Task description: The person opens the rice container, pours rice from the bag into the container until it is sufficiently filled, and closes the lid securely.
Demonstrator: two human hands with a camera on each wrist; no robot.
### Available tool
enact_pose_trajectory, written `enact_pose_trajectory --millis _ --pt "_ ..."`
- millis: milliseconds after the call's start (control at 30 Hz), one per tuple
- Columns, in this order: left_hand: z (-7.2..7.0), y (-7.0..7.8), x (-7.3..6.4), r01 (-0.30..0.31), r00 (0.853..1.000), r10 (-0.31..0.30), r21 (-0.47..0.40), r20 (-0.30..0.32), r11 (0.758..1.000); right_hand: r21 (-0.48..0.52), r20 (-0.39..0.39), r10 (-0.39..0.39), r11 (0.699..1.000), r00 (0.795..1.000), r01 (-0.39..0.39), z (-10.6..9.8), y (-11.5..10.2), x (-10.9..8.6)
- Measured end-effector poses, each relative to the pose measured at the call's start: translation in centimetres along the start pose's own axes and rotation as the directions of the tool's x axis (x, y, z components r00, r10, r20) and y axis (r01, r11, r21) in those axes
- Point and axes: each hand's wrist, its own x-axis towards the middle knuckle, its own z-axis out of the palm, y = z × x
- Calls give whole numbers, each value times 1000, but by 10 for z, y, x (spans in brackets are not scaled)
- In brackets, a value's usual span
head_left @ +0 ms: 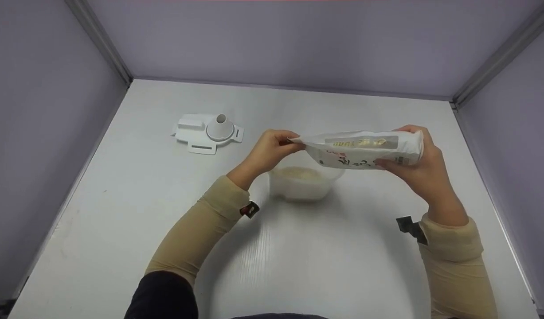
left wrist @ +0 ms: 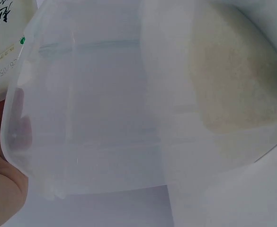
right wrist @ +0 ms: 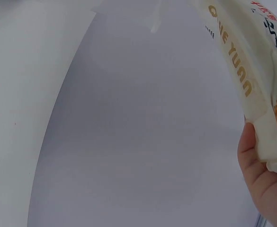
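Note:
A white printed bag [head_left: 365, 150] lies nearly level in the air, its narrow mouth end to the left. My right hand [head_left: 420, 164] grips the bag's base, thumb on the near side and fingers behind. At the mouth end, my left hand [head_left: 274, 148] pinches the edge between thumb and fingers. Below is a translucent plastic container [head_left: 300, 190] with pale grains [left wrist: 237, 80] at its bottom; the bag overlaps its far rim in the head view. Gold letters show on the bag [right wrist: 240, 66] in the right wrist view.
A white plastic lid-like part [head_left: 196, 133] with a short spout [head_left: 221, 127] lies at the back left of the white table [head_left: 121, 208]. Grey-purple panels [head_left: 289, 44] enclose the table at the back and both sides.

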Motion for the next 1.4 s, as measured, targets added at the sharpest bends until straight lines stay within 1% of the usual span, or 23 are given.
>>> enact_pose_trajectory --millis 167,367,600,733,900,1133,1267,1400 --pt "0 -2 1 -14 1000 14 8 0 1000 -1 3 11 1000 1000 -11 0 0 0" --pt "0 -3 1 -15 1000 15 21 -3 1000 10 10 23 1000 1000 -24 1 1 0" --pt "2 -5 -1 1 1000 -1 -23 -2 1000 30 20 -9 1000 1000 9 0 3 -1" --pt "2 -6 0 0 1000 0 -16 -5 1000 56 21 -24 998 999 22 0 3 -1" --pt "-1 -3 0 -7 1000 7 4 -7 1000 62 26 -42 997 999 40 0 1 2" --pt "-8 -4 -3 -11 1000 11 25 -6 1000 49 32 -24 999 999 22 6 -3 5" --pt "-12 -5 -6 -12 1000 11 32 1 999 47 44 -42 998 998 39 10 -4 7" --pt "-17 -8 -8 -23 1000 24 36 -6 999 63 64 -61 996 996 57 14 -5 11"
